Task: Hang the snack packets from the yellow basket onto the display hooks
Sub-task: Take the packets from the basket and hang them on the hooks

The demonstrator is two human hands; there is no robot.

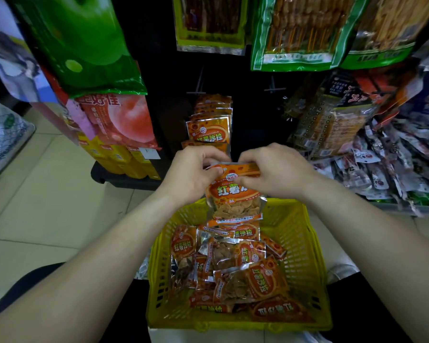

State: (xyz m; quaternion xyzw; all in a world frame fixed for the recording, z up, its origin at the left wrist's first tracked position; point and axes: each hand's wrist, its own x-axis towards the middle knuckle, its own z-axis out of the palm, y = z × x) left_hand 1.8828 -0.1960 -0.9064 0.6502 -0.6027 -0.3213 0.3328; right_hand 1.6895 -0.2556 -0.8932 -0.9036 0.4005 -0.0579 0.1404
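Observation:
An orange snack packet hangs upright above the yellow basket, with chips showing through its clear lower window. My left hand pinches its top left corner and my right hand pinches its top right corner. Just beyond my hands, a row of matching orange packets hangs on a display hook on the dark rack. Several more orange packets lie jumbled in the basket, which rests on my lap.
Large green bags and a pink bag hang at the left. Green-edged skewer packs hang at top right. An empty hook juts out right of the orange row. Small dark packets are piled at right. The tiled floor lies to the left.

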